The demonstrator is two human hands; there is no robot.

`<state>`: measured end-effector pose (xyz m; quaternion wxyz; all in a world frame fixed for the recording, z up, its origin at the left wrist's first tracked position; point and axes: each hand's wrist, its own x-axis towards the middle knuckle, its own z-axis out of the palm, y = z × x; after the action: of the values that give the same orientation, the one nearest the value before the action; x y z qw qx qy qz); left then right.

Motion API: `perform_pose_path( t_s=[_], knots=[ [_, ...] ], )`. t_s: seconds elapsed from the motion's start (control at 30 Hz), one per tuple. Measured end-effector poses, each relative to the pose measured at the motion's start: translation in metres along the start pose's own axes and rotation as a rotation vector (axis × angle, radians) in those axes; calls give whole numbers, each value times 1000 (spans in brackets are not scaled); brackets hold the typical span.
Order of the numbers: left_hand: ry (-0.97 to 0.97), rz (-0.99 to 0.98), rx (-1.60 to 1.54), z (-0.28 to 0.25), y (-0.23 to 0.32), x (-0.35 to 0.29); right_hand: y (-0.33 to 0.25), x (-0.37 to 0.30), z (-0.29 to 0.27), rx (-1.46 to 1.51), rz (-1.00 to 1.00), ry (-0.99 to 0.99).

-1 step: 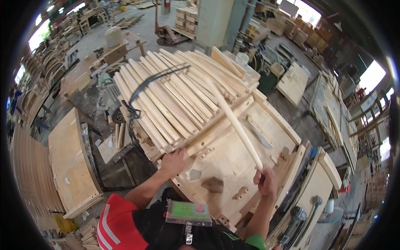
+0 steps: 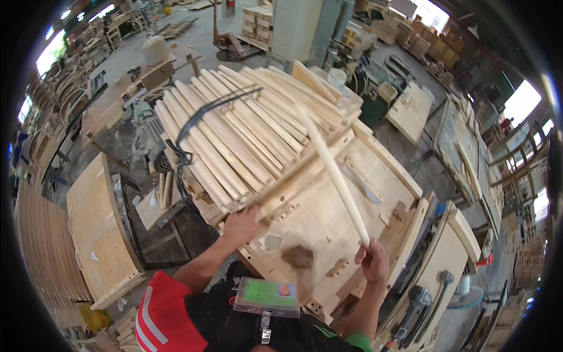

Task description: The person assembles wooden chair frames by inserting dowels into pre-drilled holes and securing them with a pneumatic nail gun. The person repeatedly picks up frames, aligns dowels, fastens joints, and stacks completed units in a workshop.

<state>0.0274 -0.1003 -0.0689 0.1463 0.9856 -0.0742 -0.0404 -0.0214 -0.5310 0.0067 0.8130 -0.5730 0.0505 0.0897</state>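
My right hand [image 2: 373, 261] is closed round the near end of a long, slightly curved wooden stick [image 2: 337, 176]. The stick slants up and leftward from it, its far end blurred over a stack of similar wooden sticks [image 2: 223, 135]. A dark strap [image 2: 205, 111] lies across that stack. At the near left corner of the stack, my left hand [image 2: 241, 227] has its fingers curled over the wooden rail [image 2: 272, 205] along the stack's near edge; its fingertips are partly hidden. Between my hands lies a pale wooden board [image 2: 311, 217] with small wood pieces and a brown scrap [image 2: 298, 256] on it.
On the right, a power tool [image 2: 417, 305] lies on a wooden panel beside the board. A sloping plywood panel [image 2: 102, 229] stands at the left. A pallet jack [image 2: 234, 47] and a pillar [image 2: 299, 29] are behind the stack; a worktable [image 2: 466, 146] stands farther right.
The view has shifted slightly. My right hand and the near end of the stick have come a little closer to me; my left hand keeps its place on the rail.
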Motion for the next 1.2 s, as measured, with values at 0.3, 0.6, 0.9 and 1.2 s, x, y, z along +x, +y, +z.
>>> perform_pose_path(
  t_s=[0.3, 0.6, 0.9, 1.2],
  knots=[
    [-17, -46, 29, 4, -1, 0, -9, -9, 60, -620, 14, 14],
    [36, -93, -21, 9, 7, -2, 83, 22, 72, -1290, -264, 152],
    [102, -60, 43, 11, 6, -6, 101, 40, 88, -1477, -283, -14],
    [335, 24, 48, 8, -2, -30, 107, 55, 90, -1460, -406, -63]
  ],
)
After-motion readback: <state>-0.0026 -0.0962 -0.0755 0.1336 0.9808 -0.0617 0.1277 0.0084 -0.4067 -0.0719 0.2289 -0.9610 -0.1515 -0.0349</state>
